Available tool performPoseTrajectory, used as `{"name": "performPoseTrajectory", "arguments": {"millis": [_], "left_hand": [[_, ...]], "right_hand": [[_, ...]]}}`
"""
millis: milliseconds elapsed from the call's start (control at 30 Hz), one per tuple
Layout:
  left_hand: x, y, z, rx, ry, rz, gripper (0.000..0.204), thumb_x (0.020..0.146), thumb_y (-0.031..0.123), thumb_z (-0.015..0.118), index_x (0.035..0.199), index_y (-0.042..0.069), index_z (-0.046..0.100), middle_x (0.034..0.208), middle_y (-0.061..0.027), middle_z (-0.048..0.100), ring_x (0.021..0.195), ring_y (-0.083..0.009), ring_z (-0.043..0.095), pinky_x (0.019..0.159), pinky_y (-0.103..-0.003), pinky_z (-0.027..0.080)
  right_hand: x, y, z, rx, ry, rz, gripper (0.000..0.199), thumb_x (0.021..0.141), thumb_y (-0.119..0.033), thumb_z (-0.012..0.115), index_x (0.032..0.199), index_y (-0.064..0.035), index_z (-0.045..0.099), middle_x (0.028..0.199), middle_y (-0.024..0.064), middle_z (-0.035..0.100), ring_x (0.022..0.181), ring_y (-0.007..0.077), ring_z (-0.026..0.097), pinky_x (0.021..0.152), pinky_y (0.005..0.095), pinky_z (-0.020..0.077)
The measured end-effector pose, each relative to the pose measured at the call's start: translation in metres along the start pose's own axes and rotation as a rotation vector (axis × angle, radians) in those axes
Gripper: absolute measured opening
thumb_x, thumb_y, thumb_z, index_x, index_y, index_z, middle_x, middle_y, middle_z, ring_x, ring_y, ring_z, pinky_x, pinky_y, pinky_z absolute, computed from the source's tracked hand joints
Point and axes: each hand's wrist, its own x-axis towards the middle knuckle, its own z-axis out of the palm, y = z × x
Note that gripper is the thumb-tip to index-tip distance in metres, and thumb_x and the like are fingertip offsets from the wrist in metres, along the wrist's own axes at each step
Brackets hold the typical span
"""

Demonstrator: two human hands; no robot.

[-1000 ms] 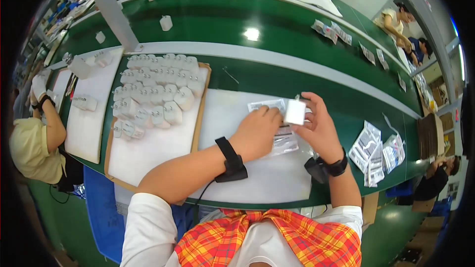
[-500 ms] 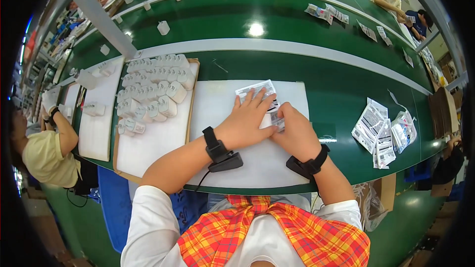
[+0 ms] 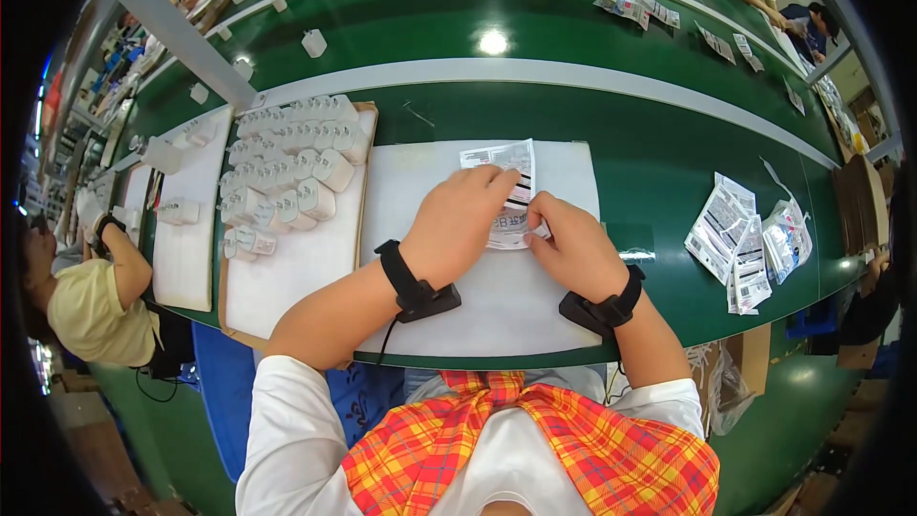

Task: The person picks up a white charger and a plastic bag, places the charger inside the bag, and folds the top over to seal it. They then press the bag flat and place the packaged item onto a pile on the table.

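Observation:
A printed, partly clear plastic packaging bag (image 3: pixel 508 225) lies on the white work mat (image 3: pixel 420 172) before me, its printed top sticking out beyond my fingers. My left hand (image 3: pixel 458 220) rests over the bag's left side, fingers bent together and holding it; the fingertips are partly hidden. At the bag's lower right edge, my right hand (image 3: pixel 575 248) pinches the plastic between thumb and forefinger. What is inside the bag, if anything, is hidden. Both wrists wear black straps with small boxes.
To the left, a board (image 3: pixel 287 282) carries rows of white plug chargers (image 3: pixel 287 167). More printed bags (image 3: pixel 731 239) lie in a pile at the right. A grey rail (image 3: pixel 535 72) crosses behind the mat. A co-worker (image 3: pixel 100 301) sits at the far left; others work beyond the belt.
My left hand has gone from spread flat across the bag to fingers bent and drawn together. More of the bag's lower part shows, and my right hand pinches its edge.

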Motion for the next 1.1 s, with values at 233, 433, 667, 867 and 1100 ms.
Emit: {"name": "performPoseTrajectory", "arguments": {"millis": [233,433,667,867,1100], "left_hand": [[0.012,-0.033,-0.003,-0.382,0.094,0.122,0.043,0.086,0.012,0.066,0.128,0.006,0.059,0.125,-0.0145,0.06,0.116,-0.0292,0.056,0.096,-0.035,0.046],[0.017,-0.021,0.006,-0.708,0.162,0.001,0.038,0.086,0.017,0.071,0.12,0.002,0.064,0.118,-0.0118,0.066,0.109,-0.022,0.061,0.091,-0.031,0.048],[0.012,-0.007,0.017,-1.226,0.048,-0.368,0.033,0.09,0.022,0.071,0.114,-0.002,0.066,0.103,-0.0078,0.07,0.089,-0.0133,0.065,0.081,-0.027,0.05],[0.017,-0.019,0.023,-1.389,0.153,-0.359,0.023,0.095,0.02,0.065,0.107,0.0,0.069,0.098,-0.0072,0.07,0.088,-0.0114,0.062,0.078,-0.024,0.048],[0.029,-0.054,0.038,-0.482,0.205,0.132,0.015,0.091,0.012,0.064,0.102,0.011,0.074,0.091,-0.0056,0.071,0.089,-0.0236,0.059,0.083,-0.034,0.047]], "right_hand": [[-0.004,-0.002,-0.012,0.443,0.065,0.051,0.018,0.085,-0.002,0.063,0.095,-0.0046,0.047,0.091,0.0045,0.055,0.074,0.0178,0.055,0.065,0.0298,0.0482],[-0.001,-0.008,-0.019,1.018,0.244,-0.062,0.029,0.087,-0.017,0.067,0.108,-0.0042,0.051,0.105,0.0035,0.054,0.079,0.0091,0.054,0.068,0.0242,0.0474],[0.002,0.015,-0.006,0.418,0.062,0.212,0.032,0.094,-0.026,0.064,0.113,0.0001,0.06,0.102,0.0064,0.059,0.079,0.0075,0.056,0.065,0.0237,0.0474],[0.007,0.016,-0.006,0.497,0.068,0.493,0.034,0.101,-0.027,0.058,0.105,0.005,0.068,0.088,0.0066,0.064,0.078,0.01,0.058,0.066,0.0249,0.05],[0.012,0.071,-0.043,-0.186,0.19,-0.194,0.022,0.093,-0.013,0.061,0.109,0.0003,0.069,0.101,0.0103,0.072,0.089,0.0226,0.065,0.083,0.0355,0.0531]]}}
